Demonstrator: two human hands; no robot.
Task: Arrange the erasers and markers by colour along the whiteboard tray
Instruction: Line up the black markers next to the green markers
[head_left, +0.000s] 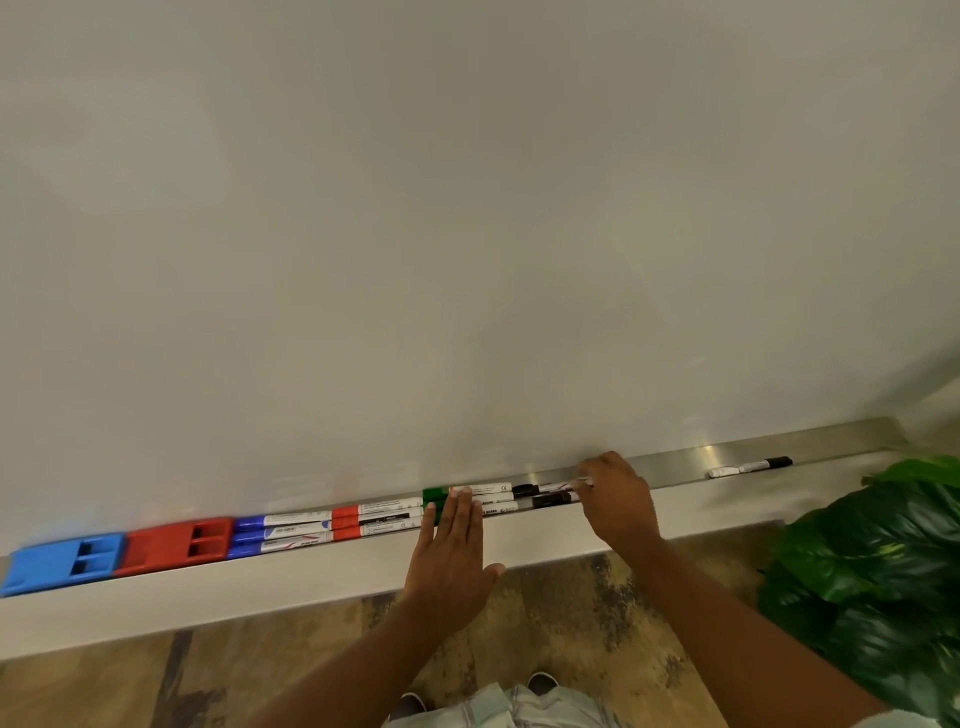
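Note:
Along the metal tray (675, 462) lie, from the left, a blue eraser (62, 564), a red eraser (176, 545), three blue markers (283, 531), three red markers (376, 516) and green markers (480, 491). Two black markers (550, 496) follow them. My left hand (452, 561) is flat with fingers apart, fingertips resting on the green markers. My right hand (615, 501) grips the right end of the upper black marker in the tray. A lone black marker (750, 466) lies further right.
The whiteboard (467, 234) fills the view above the tray. A large green leafy plant (872, 582) stands close at the right, below the tray's end. Brown patterned floor (566, 623) and my shoes show below.

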